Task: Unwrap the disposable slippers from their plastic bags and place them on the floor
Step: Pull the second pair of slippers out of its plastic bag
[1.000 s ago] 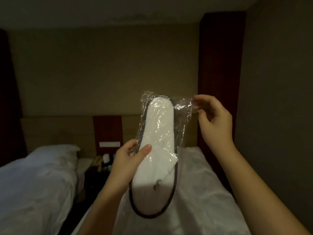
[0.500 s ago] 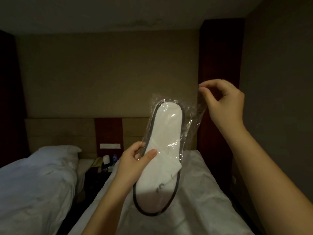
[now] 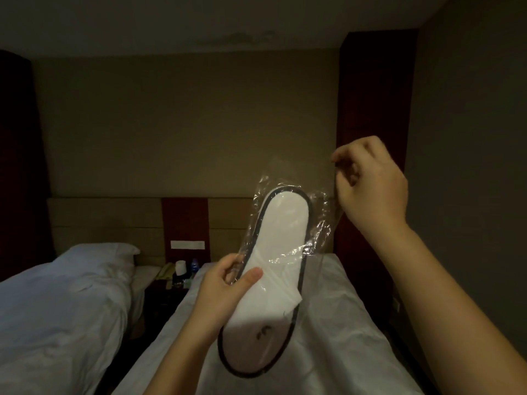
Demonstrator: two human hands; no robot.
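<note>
The slipper (image 3: pixel 273 269) is held up mid-frame above the near bed (image 3: pixel 342 323), with open air all round it and a dark gap between this bed and the other bed (image 3: pixel 62 303) at lower left. Its long axis runs steeply from lower left to upper right, rounded end uppermost. The left hand (image 3: pixel 225 289) clamps its middle, thumb on top. The right hand (image 3: pixel 370 183), at right of centre, pinches the plastic bag (image 3: pixel 319 220) at its upper corner. The film is nearly invisible against the wall. Small items on the nightstand (image 3: pixel 168 292) are too dim to identify.
</note>
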